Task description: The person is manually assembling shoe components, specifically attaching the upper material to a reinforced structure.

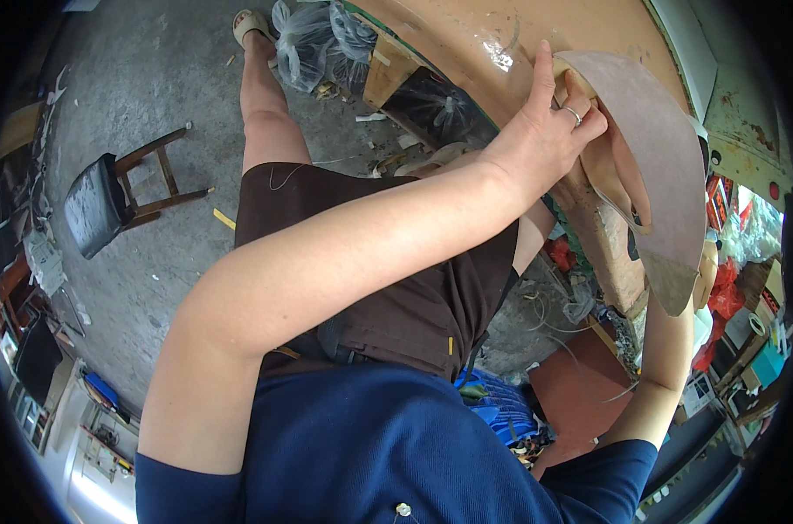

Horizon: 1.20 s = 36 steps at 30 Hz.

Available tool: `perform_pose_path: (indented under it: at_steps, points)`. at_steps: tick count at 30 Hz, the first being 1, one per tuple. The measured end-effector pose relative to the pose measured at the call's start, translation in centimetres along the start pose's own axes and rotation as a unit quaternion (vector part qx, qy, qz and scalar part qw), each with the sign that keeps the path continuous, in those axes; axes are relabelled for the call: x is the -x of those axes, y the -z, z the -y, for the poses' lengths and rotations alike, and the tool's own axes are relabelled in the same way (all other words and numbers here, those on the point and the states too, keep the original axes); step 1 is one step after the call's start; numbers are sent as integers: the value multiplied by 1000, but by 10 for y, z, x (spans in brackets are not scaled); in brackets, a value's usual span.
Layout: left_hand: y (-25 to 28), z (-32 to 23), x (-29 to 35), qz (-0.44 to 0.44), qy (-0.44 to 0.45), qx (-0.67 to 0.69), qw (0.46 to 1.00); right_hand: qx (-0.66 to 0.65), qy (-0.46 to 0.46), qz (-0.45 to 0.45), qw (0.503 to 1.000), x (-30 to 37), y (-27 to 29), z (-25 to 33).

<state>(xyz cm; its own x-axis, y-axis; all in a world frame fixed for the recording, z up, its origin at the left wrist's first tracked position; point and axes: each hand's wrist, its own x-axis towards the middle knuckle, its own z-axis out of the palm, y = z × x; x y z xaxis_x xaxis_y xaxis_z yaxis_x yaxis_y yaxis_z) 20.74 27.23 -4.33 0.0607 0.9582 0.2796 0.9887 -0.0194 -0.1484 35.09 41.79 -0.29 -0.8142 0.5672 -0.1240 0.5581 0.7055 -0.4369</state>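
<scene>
A grey suede piece with a tan lining (667, 148), shaped like a shoe upper, is held up at the edge of the tan-topped table. My left hand (561, 113) reaches across to it. Its index finger points up while the other fingers, one with a ring, curl closed on the lining's edge. From below, my right hand (704, 278) comes up behind the lower right end of the piece and grips it there. Most of the right hand's fingers are hidden by the suede.
The tan tabletop (466, 35) has a worn edge. Clear plastic bags (302, 48) lie on the floor beside it. A low black-seated chair (99, 205) stands at the left. A reddish-brown board (580, 389) and a blue woven item (501, 406) are near my right side.
</scene>
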Motion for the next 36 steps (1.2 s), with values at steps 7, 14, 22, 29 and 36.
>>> perform_pose_path:
  at_steps: [7,14,22,29,36]
  points:
    - [-4,0,2,-51,78,45,995,1,13,-26,1000,-3,5,0]
    - [-2,-2,-1,-30,111,38,993,-8,13,-49,999,3,13,-9]
    - [-4,0,0,-40,82,12,996,0,22,-64,998,3,18,-12]
    - [7,-5,-9,41,43,-113,992,12,18,-57,998,-2,8,-14]
    - [12,-3,-19,61,26,-114,991,77,55,-68,993,8,11,-12]
